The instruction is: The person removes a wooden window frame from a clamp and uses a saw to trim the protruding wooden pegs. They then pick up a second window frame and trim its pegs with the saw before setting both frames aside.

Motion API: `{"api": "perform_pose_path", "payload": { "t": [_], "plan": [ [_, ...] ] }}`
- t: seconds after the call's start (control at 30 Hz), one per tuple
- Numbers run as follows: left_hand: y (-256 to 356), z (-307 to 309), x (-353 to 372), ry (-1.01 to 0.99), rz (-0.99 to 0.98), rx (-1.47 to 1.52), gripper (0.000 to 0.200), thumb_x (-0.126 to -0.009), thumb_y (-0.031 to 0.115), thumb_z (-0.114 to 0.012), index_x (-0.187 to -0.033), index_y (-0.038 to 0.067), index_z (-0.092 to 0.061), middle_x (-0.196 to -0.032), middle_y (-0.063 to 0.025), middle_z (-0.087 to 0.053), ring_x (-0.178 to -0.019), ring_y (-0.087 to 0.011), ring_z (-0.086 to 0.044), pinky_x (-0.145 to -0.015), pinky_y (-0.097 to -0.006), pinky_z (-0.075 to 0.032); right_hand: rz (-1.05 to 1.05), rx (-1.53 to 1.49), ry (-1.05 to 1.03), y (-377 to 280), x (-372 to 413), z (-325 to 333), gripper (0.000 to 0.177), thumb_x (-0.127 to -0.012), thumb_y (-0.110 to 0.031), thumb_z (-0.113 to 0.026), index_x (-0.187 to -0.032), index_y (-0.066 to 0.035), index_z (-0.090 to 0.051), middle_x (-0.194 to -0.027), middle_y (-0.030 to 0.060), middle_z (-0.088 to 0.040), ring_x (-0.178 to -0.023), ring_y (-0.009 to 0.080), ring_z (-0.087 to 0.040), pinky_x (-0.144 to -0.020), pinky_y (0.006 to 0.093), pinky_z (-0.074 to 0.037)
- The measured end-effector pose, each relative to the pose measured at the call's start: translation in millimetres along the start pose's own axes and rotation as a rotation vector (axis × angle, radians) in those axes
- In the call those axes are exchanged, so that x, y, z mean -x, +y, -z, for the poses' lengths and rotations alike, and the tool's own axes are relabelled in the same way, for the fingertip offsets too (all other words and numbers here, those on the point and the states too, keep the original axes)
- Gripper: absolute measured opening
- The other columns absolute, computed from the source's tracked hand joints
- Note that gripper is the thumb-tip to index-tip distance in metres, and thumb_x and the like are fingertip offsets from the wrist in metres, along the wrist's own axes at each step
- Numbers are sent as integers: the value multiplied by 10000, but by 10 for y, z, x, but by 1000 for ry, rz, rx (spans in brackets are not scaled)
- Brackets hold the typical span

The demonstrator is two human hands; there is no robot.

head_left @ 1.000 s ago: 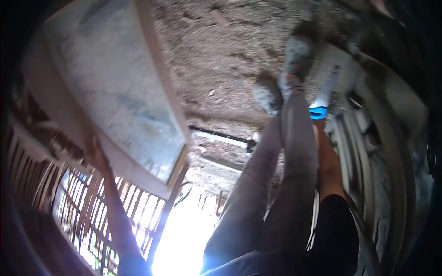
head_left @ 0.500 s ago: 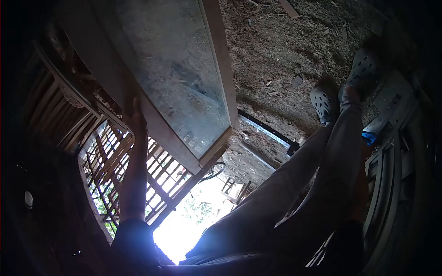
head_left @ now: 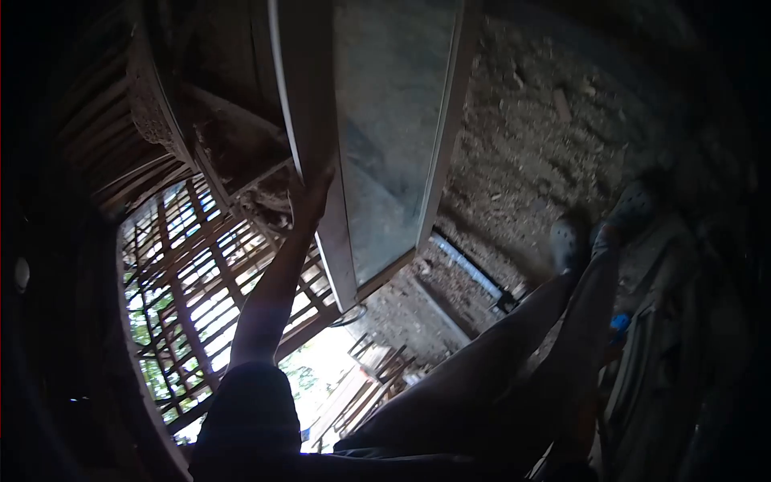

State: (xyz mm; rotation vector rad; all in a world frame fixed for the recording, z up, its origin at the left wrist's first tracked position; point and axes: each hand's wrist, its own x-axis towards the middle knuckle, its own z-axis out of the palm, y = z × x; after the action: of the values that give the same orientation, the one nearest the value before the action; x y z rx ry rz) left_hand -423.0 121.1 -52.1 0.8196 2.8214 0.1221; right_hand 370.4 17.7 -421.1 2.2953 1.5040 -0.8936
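A wooden-framed glass panel (head_left: 393,120) stands on edge in the upper middle of the view. My left hand (head_left: 312,197) is closed around its near wooden edge, the thumb side toward the glass and the other fingers mostly hidden behind the frame. The arm stretches up from a dark sleeve. On the right, my right arm is in deep shadow beside my leg, and its hand cannot be made out. Close to it shows a small blue object (head_left: 619,323), too dark to name.
Wood shavings and scraps cover the ground (head_left: 530,136), where my feet in perforated clogs (head_left: 569,239) stand. A long metal bar (head_left: 470,265) lies there. Behind my left arm is a wooden lattice (head_left: 189,281); dark frames (head_left: 642,377) lean at right.
The glass panel has swung to a more upright angle in view and shifted right, with my left hand still on its edge. The whole view has turned and darkened.
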Motion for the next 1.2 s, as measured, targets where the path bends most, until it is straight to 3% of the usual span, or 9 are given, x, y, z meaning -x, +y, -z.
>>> {"api": "perform_pose_path", "payload": {
  "t": [0.1,0.2,0.27,0.33,0.43,0.57,0.73,0.9,1.2],
  "plan": [
    [214,236,-194,-123,-203,-5,651,-827,351,-826,-1317,8,-569,-1161,-193,-692,-1110,-299,-667,-965,-419,-506,-83,-368,5,-710,177,885,469,-975,-401,-641,-1169,26,-638,-918,191,-721,-846,334,-739,-766,442,-564],
    [450,246,-646,43,-389,116,658,-818,364,-831,-1321,28,-573,-1161,-223,-679,-1130,-333,-657,-991,-431,-497,146,-117,169,-1256,139,1654,380,-970,-311,-663,-1133,33,-659,-840,171,-709,-670,267,-706,-683,432,-553],
    [581,190,-848,49,-384,262,674,-815,402,-823,-1308,11,-581,-1176,-250,-665,-1146,-369,-642,-985,-453,-504,-44,-169,19,-2005,150,2292,360,-963,-271,-666,-1148,37,-663,-877,189,-706,-741,302,-710,-692,451,-549],
    [481,141,-951,-260,-47,57,675,-814,451,-809,-1269,-9,-615,-1190,-269,-655,-1135,-408,-637,-967,-464,-516,290,-251,206,-2091,57,2412,348,-960,-268,-668,-1129,36,-654,-894,194,-692,-793,281,-690,-716,433,-527],
    [491,116,-938,-244,-39,10,651,-829,479,-777,-1217,-29,-652,-1147,-265,-686,-1090,-412,-665,-932,-455,-534,400,-298,171,-2999,49,2857,339,-984,-285,-648,-1101,32,-645,-876,132,-665,-762,221,-644,-668,401,-504],
    [591,141,-890,-245,-72,164,552,-853,443,-757,-1182,8,-676,-1039,-240,-727,-1000,-376,-712,-872,-448,-559,233,-1130,-530,-4492,136,3107,301,-1033,-357,-557,-1058,-61,-610,-798,-9,-511,-695,92,-479,-639,297,-431],
    [588,196,-931,-272,-72,234,453,-872,404,-741,-1129,35,-683,-943,-215,-741,-919,-382,-731,-786,-457,-580,403,-1447,-583,-6433,998,2923,195,-1029,-318,-579,-1005,-125,-557,-815,-31,-460,-685,68,-428,-649,264,-390],
    [563,226,-982,-308,-115,290,465,-882,392,-729,-1200,62,-649,-946,-234,-731,-922,-418,-719,-830,-479,-568,418,-1613,-298,-7866,2096,2532,214,-1077,-298,-484,-1080,-98,-559,-770,-67,-433,-667,35,-391,-601,234,-318],
    [393,175,-1041,-467,-164,398,477,-846,311,-737,-1241,67,-628,-992,-242,-730,-952,-405,-721,-819,-483,-558,415,-1491,80,-9041,2593,1825,317,-1076,-256,-461,-857,-39,-538,-618,7,-468,-559,96,-449,-518,301,-347]
  ]
}}
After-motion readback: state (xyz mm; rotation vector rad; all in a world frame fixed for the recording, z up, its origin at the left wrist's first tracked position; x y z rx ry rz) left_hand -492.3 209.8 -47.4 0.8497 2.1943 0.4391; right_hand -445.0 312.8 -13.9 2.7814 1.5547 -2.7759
